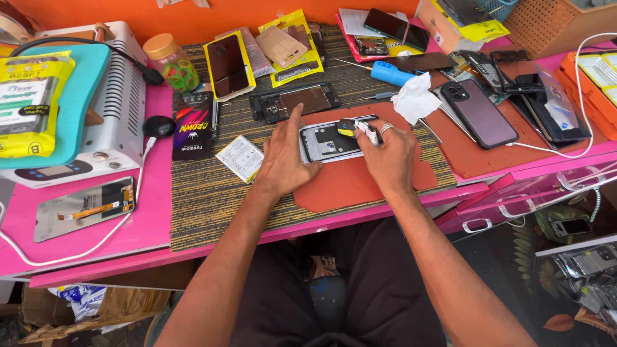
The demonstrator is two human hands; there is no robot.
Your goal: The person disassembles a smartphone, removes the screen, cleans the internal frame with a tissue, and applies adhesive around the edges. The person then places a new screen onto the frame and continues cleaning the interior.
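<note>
Centrally, an opened phone frame (329, 141) lies on the red mat (360, 177) of the pink tabletop (128, 231), its long axis running left to right. The left hand (283, 160) rests on the frame's left end, fingers spread, the index finger pointing far. The right hand (391, 157), at the right end, pinches a small white and yellow tool (357, 128) over the frame's far right corner; both hands touch it.

Left hand (285, 156) pressing opened phone frame (328, 140), right hand (390, 154) gripping small tube (367, 132), pink workbench (144, 225)
</note>
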